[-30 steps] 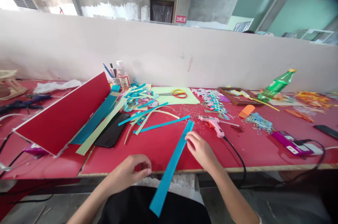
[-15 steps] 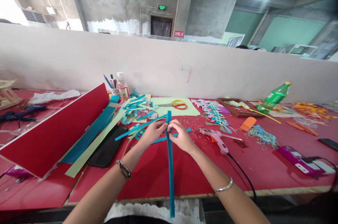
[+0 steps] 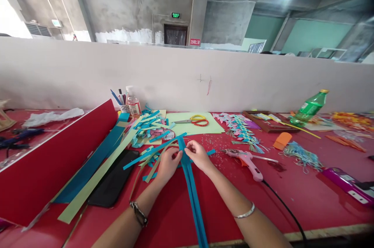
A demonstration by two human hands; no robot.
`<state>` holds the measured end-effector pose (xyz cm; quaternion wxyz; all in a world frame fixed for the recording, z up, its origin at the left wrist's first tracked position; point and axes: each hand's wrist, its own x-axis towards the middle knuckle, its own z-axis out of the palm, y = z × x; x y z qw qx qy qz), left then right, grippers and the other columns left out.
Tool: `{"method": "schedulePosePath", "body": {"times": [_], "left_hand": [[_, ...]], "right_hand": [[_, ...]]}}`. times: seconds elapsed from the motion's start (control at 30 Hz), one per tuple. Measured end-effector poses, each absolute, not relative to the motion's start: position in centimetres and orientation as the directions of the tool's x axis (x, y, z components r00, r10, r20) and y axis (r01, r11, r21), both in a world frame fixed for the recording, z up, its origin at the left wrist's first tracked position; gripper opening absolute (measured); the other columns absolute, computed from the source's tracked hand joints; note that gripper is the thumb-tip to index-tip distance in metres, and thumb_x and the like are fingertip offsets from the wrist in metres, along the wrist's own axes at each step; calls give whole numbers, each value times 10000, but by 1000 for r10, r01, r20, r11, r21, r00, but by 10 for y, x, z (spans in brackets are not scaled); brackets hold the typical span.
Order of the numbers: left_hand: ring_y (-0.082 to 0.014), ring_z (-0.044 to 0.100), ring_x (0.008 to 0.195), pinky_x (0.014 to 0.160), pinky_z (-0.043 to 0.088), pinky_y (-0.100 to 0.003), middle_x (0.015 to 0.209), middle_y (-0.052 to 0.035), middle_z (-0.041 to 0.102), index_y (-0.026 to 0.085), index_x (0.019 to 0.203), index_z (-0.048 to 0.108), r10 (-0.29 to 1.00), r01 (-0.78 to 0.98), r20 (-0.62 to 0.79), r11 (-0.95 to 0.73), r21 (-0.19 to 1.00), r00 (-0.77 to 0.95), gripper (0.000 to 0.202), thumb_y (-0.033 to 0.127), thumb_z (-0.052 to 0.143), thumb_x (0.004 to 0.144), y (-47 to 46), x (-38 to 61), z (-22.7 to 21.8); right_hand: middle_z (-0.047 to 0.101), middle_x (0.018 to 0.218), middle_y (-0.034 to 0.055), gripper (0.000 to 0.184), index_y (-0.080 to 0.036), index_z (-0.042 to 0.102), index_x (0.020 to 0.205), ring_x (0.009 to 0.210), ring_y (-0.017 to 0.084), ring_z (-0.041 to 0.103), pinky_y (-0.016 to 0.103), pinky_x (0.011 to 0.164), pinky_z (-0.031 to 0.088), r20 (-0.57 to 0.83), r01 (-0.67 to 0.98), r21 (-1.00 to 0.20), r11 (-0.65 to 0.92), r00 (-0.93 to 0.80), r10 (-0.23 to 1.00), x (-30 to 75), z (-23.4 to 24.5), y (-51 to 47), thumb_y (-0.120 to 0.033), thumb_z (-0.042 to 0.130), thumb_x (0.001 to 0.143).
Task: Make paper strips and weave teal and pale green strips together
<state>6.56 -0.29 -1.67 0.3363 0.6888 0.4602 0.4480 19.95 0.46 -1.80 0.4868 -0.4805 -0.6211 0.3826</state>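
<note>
A long blue paper strip (image 3: 195,204), creased lengthwise, runs from between my hands down past the table's front edge. My left hand (image 3: 169,163) pinches its left side near the top end, thumb and fingertips together. From the other side, my right hand (image 3: 198,155) grips the strip's right edge between thumb and forefinger. More blue strips cross behind the hands, one reaching out to the left (image 3: 146,159) and a short end showing at the right (image 3: 211,152). Whether these are joined to the held strip is hidden by my fingers.
A pink glue gun (image 3: 248,161) with a black cable lies to the right. Scissors (image 3: 194,120) rest on pale green paper (image 3: 214,127). Cut strips (image 3: 150,127) are heaped left, near a black phone-like slab (image 3: 112,185) and a red board (image 3: 64,162). A green bottle (image 3: 310,108) leans at back right.
The strip between my hands has spread from a narrow band to a wider one with a lengthwise crease. Both hands sit slightly lower in view, and the view has shifted.
</note>
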Motion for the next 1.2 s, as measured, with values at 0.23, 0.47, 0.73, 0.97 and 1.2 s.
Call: {"method": "schedulePosePath", "body": {"times": [0.23, 0.47, 0.73, 0.97, 1.2], "left_hand": [[-99, 383, 462, 460, 262, -211, 471, 30, 421, 157, 526, 489, 935, 410, 288, -351, 842, 208, 292, 329, 417, 751, -9, 63, -14], [-102, 391, 496, 480, 268, -214, 498, 28, 438, 160, 522, 495, 915, 458, 282, -391, 799, 289, 234, 296, 468, 711, -12, 61, -12], [-108, 426, 518, 502, 305, -220, 523, 26, 470, 164, 553, 506, 909, 499, 290, -409, 764, 301, 186, 279, 484, 697, -19, 68, -10], [-130, 538, 636, 553, 421, -224, 741, -10, 586, 150, 844, 543, 980, 147, 77, -104, 984, 181, 203, 273, 476, 698, -16, 69, -7], [-127, 520, 524, 474, 394, -225, 587, -3, 583, 137, 682, 559, 983, 125, -26, 3, 992, 182, 326, 462, 530, 677, -9, 62, -15]], "right_hand": [[436, 503, -61, 154, -193, 427, 686, 450, 93, 438, 215, 436, 353, 92, 124, -987, 98, -53, 994, 206, -17, 2, -342, 464, 693], [394, 432, -52, 354, -196, 389, 542, 386, 83, 361, 214, 377, 270, 122, 191, -973, 131, -58, 991, 209, -15, 0, -490, 406, 740], [351, 411, -64, 245, -194, 361, 512, 400, 78, 342, 203, 391, 244, 112, 197, -974, 112, -13, 994, 214, -22, 5, -331, 446, 696], [392, 427, -75, 247, -187, 395, 562, 390, 56, 365, 170, 381, 242, -2, 66, -998, 11, -197, 980, 206, -18, -3, -386, 462, 692], [401, 415, -73, 262, -184, 446, 599, 336, 45, 315, 170, 320, 171, -7, 5, -1000, -6, -317, 948, 202, -18, -8, -412, 458, 729]]}}
